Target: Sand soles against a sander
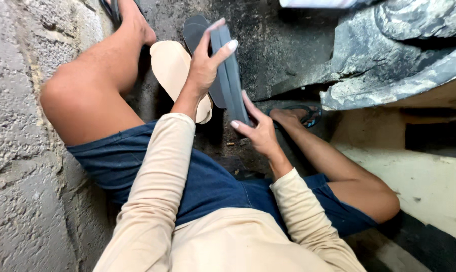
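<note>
I sit low with bent bare knees, in blue shorts and a cream long-sleeved top. Both hands hold a dark grey shoe sole (pixel 231 75) edge-on in front of me. My left hand (pixel 205 63) grips its upper end, fingers wrapped over the top edge. My right hand (pixel 258 128) grips its lower end from the right. Behind the grey sole lie a beige sole (pixel 172 68) and a darker sole (pixel 194 29) on the ground.
A rough concrete wall (pixel 16 126) runs along my left. Grey crumpled sheeting (pixel 389 55) lies at the upper right over a pale ledge (pixel 429 186). My right foot wears a blue sandal (pixel 308 115). The ground (pixel 268 40) is dark and dirty.
</note>
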